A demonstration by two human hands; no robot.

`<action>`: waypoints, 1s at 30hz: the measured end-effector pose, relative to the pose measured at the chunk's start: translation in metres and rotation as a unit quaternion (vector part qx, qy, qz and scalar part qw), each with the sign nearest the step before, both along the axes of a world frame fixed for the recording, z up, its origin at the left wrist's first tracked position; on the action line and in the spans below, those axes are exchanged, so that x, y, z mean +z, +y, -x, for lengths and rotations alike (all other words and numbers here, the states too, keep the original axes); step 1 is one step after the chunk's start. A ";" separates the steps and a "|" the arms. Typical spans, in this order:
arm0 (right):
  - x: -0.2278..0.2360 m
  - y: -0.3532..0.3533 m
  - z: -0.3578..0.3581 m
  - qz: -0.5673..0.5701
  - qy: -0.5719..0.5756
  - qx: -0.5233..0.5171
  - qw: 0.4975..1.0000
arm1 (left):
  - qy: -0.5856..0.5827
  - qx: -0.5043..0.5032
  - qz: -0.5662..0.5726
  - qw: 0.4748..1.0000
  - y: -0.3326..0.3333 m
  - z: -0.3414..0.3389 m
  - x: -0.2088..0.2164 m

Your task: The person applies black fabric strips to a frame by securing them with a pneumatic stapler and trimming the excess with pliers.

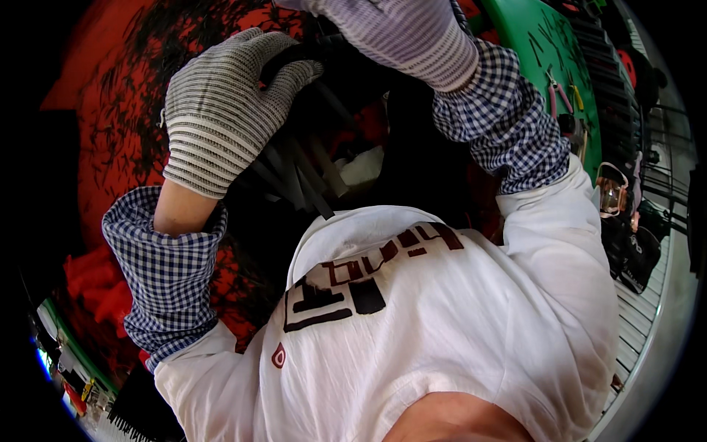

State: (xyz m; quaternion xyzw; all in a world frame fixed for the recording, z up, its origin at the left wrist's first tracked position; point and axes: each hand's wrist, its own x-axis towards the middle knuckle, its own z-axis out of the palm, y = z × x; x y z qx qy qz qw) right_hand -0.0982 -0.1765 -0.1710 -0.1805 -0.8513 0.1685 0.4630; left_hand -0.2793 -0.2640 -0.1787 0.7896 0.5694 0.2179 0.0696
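Observation:
My left hand (224,107), in a grey-and-white striped knit glove, is closed with thumb and fingers curled round a black thing (289,60). Its kind is too dark to make out. My right hand (401,35), in a paler striped glove, reaches to the upper edge of the picture. Its fingers are mostly cut off there, so I cannot tell what they touch. Below and between the hands, several dark flat strips (298,173) lie in front of my white top, beside a crumpled whitish piece (361,168).
A red surface (74,155) strewn with thin black scraps spreads at the left. At the right, a green tabletop (526,33) carries pink-handled pliers (558,94) and a yellow tool (577,97). A small clear container (611,193) sits by a slatted surface, near a black bag (637,254).

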 end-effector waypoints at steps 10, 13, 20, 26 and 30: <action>0.014 0.031 0.019 0.319 -0.394 -0.088 0.858 | -0.048 -0.024 -0.041 0.998 0.007 0.009 -0.014; -0.009 0.053 0.032 0.078 -0.540 0.025 0.837 | -0.092 -0.012 -0.048 0.995 0.003 0.009 -0.013; -0.056 0.070 0.052 -0.041 -0.666 0.099 0.738 | -0.075 -0.069 -0.079 0.992 0.002 0.008 -0.025; -0.052 0.049 0.054 0.054 -0.674 0.062 0.734 | -0.058 -0.079 -0.075 0.992 0.009 0.021 -0.055; -0.029 0.034 0.025 0.260 -0.300 -0.062 0.916 | -0.033 -0.077 -0.081 0.993 0.013 0.017 -0.038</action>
